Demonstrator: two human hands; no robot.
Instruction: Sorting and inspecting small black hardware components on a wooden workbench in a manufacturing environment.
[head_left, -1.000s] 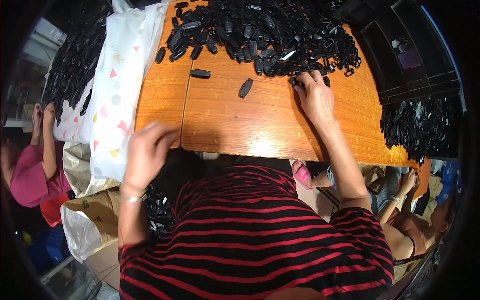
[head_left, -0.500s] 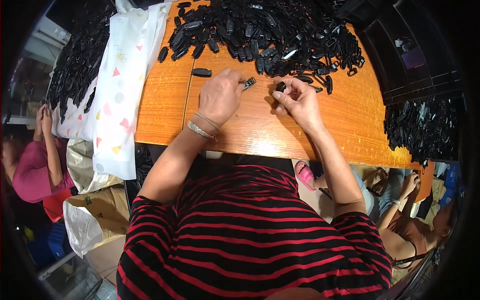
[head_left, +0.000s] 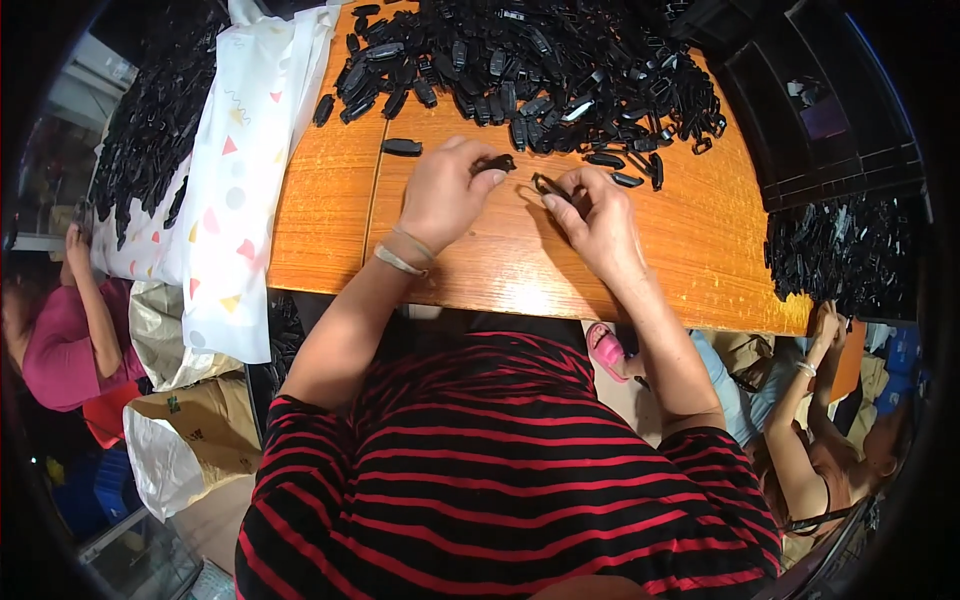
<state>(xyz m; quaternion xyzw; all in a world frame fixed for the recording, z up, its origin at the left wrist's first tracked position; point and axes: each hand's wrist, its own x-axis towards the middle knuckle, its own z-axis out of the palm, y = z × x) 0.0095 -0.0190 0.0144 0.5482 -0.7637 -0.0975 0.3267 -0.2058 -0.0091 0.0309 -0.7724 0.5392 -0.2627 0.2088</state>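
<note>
Both my hands are raised over the wooden table (head_left: 480,235), a short gap apart. My left hand (head_left: 447,190) pinches a small black plastic part (head_left: 497,162) between thumb and fingers. In my right hand (head_left: 597,210) is another dark, narrow plastic part (head_left: 544,184), its near end covered by the fingertips. The exact kind of these parts is too small to tell. Left of my left hand lies a single oblong black piece (head_left: 403,147). A few loose black pieces (head_left: 627,180) rest just beyond my right hand.
A big heap of black oblong plastic pieces (head_left: 500,70) covers the table's far side. White patterned sheeting (head_left: 228,190) hangs over the left edge. More black pieces (head_left: 840,255) are piled at the right. Two people (head_left: 75,335) sit at either side, and a paper sack (head_left: 195,430) stands low left.
The part in my left hand has turned and now points to the right. My right hand has shifted slightly left, its part now sticking out toward the left hand.
</note>
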